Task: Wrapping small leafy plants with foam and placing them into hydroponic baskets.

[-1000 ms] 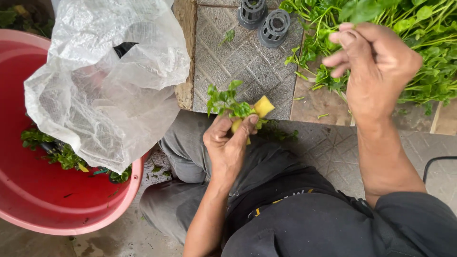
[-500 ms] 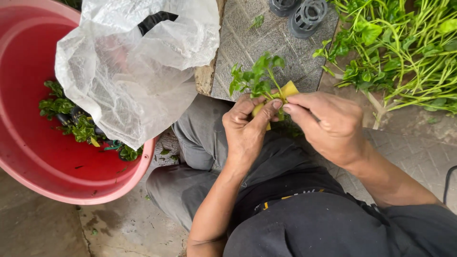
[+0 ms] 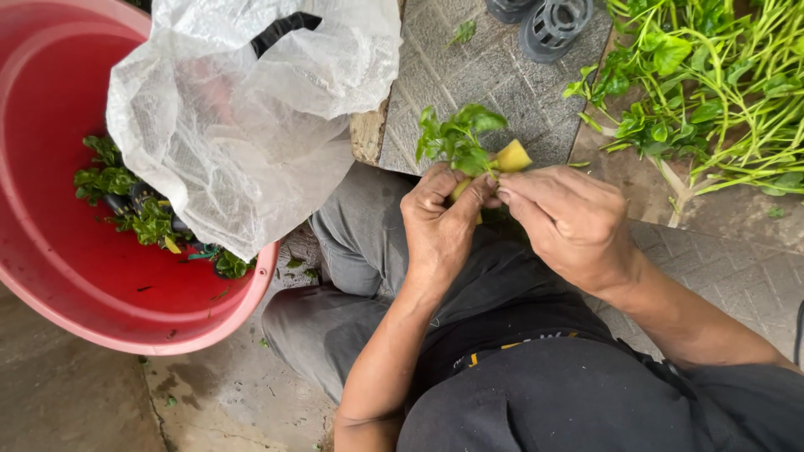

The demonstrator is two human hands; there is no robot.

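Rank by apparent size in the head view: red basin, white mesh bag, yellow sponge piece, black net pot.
1. red basin
2. white mesh bag
3. black net pot, cut off by the frame edge
4. yellow sponge piece, partly hidden by the hands

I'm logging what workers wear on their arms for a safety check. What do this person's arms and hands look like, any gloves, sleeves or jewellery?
Both hands are bare: no gloves on the left hand or the right hand, and no rings, watch or bracelet show. Both forearms are uncovered to the elbow. A dark sleeve begins on the right upper arm, part of a dark top.
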